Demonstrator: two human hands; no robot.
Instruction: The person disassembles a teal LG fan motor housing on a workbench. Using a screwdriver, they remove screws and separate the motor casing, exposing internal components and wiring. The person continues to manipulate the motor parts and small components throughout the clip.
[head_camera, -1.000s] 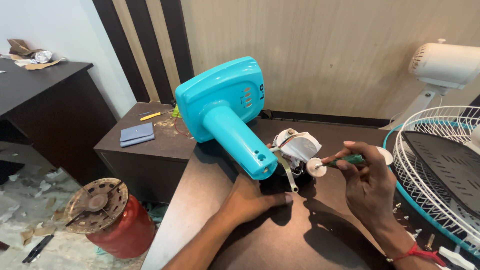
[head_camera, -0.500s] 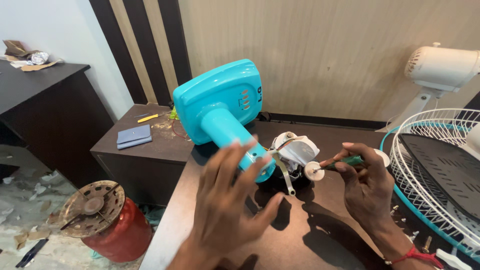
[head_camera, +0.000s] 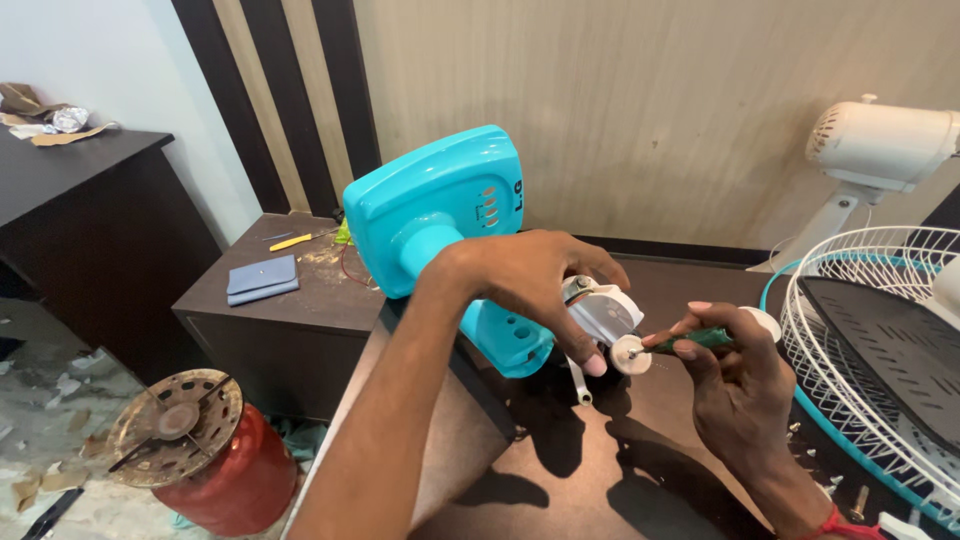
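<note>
A turquoise fan stand (head_camera: 440, 205) lies tilted on the dark brown table (head_camera: 560, 480), its neck pointing toward a small white motor part (head_camera: 608, 312). My left hand (head_camera: 535, 280) reaches over the neck, fingers curled down around it and touching the white part. My right hand (head_camera: 735, 375) holds a green-handled screwdriver (head_camera: 700, 338), its tip at a small white disc (head_camera: 630, 354) beside the motor part.
A white wire fan guard with a turquoise rim (head_camera: 870, 340) lies at the right. A white fan head (head_camera: 880, 145) stands behind it. A low dark cabinet (head_camera: 280, 300) holds a blue pad and a yellow tool. A red gas cylinder (head_camera: 200, 450) stands on the littered floor.
My left hand rose from the table in front of the stand and came down over the turquoise neck and white part. The right hand with the screwdriver stayed at the disc.
</note>
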